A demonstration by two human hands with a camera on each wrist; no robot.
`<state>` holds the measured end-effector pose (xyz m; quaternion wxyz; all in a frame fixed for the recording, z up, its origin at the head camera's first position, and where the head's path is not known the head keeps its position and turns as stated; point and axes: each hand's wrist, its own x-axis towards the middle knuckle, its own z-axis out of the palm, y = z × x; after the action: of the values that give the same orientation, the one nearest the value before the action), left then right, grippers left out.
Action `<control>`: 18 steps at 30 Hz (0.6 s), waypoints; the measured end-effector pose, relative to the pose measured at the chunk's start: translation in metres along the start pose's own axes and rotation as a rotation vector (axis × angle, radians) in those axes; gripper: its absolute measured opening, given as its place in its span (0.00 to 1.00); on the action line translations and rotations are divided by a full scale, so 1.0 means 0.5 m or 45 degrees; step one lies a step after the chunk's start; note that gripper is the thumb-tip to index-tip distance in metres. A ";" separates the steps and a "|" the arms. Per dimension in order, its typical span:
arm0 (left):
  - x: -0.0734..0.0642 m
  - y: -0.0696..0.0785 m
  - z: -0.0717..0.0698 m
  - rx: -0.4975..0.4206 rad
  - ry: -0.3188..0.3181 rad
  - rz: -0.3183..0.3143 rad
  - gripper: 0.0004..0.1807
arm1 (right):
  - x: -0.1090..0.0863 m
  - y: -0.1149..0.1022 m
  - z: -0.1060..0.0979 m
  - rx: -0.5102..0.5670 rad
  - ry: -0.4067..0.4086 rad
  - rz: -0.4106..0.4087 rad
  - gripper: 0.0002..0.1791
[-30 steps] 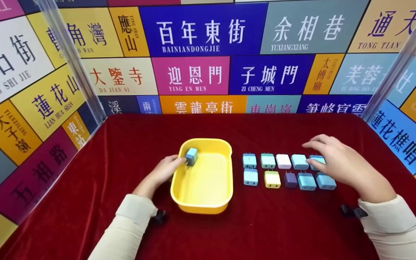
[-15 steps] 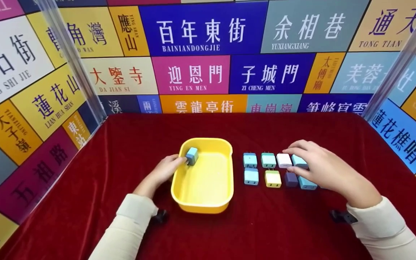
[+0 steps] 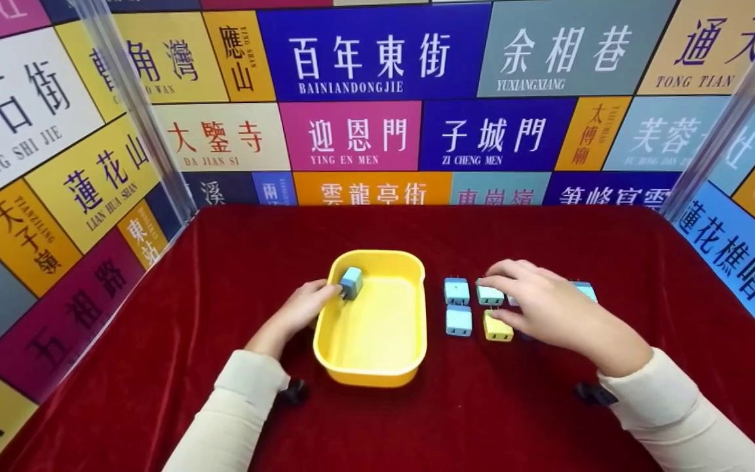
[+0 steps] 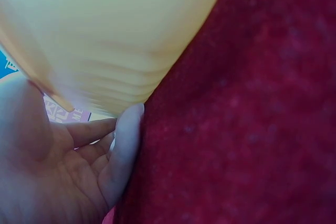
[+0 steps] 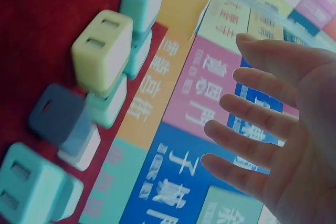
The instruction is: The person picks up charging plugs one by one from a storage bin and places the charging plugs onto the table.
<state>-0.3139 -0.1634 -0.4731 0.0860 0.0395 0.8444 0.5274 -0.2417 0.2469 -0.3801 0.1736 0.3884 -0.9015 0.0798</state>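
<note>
My left hand [image 3: 302,307] grips the left rim of a yellow plastic bin [image 3: 371,379]; in the left wrist view its fingers lie along the bin's outer wall [image 4: 121,35]. Inside the bin, close to those fingertips, lies one blue USB charger [image 3: 352,283]. My right hand [image 3: 548,311] hovers over two rows of chargers, fingers spread and holding nothing. A yellow charger [image 3: 498,326] and a green-white charger [image 3: 490,292] show by its fingertips. In the right wrist view, a dark purple charger [image 5: 60,116] and a teal charger [image 5: 29,182] also stand below.
Two light blue chargers, a rear one [image 3: 457,291] and a front one [image 3: 459,321], stand between bin and right hand. Another blue charger [image 3: 585,291] shows behind that hand. Red velvet cloth [image 3: 482,413] covers the table; colourful sign-printed panels [image 3: 377,85] rise around it.
My right hand has moved left across the chargers, from the right end of the rows to above the yellow one. The left hand and the bin have kept their places.
</note>
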 end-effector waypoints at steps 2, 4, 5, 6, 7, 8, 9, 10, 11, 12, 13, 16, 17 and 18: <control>0.000 0.001 -0.001 -0.002 0.003 0.005 0.28 | 0.016 -0.015 0.000 -0.008 -0.027 -0.022 0.25; 0.000 0.001 -0.001 0.001 0.007 0.008 0.28 | 0.034 -0.031 0.001 -0.018 -0.052 -0.061 0.25; 0.000 0.000 -0.001 0.004 0.008 0.008 0.28 | 0.044 -0.038 0.002 -0.023 -0.062 -0.080 0.25; 0.000 0.000 -0.001 0.012 0.012 0.009 0.28 | 0.053 -0.045 0.002 -0.030 -0.071 -0.098 0.25; 0.000 0.000 -0.001 0.019 0.015 0.009 0.29 | 0.062 -0.052 0.003 -0.033 -0.078 -0.115 0.25; -0.001 -0.001 -0.001 0.026 0.016 0.008 0.29 | 0.071 -0.058 0.003 -0.037 -0.084 -0.133 0.25; -0.001 -0.001 -0.001 0.031 0.018 0.006 0.29 | 0.079 -0.064 0.003 -0.040 -0.089 -0.148 0.25; -0.001 -0.002 0.000 0.030 0.018 0.004 0.30 | 0.088 -0.070 0.003 -0.044 -0.093 -0.158 0.25; -0.001 -0.002 0.000 0.030 0.017 0.004 0.30 | 0.095 -0.075 0.003 -0.045 -0.100 -0.162 0.25; -0.001 -0.001 0.000 0.028 0.016 0.004 0.30 | 0.103 -0.080 0.003 -0.048 -0.109 -0.168 0.25; -0.002 -0.001 -0.001 0.020 0.012 0.003 0.30 | 0.111 -0.085 0.003 -0.046 -0.121 -0.172 0.25; -0.002 0.000 -0.001 0.001 0.005 0.007 0.30 | 0.133 -0.093 0.005 -0.028 -0.150 -0.171 0.25; -0.003 -0.001 -0.001 -0.001 0.004 0.010 0.29 | 0.141 -0.095 0.007 -0.017 -0.154 -0.170 0.25; -0.003 -0.002 -0.001 -0.003 0.004 0.011 0.29 | 0.150 -0.095 0.008 -0.001 -0.161 -0.164 0.24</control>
<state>-0.3124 -0.1643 -0.4735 0.0825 0.0425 0.8436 0.5289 -0.2558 0.1628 -0.3555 0.1214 0.4497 -0.8838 0.0434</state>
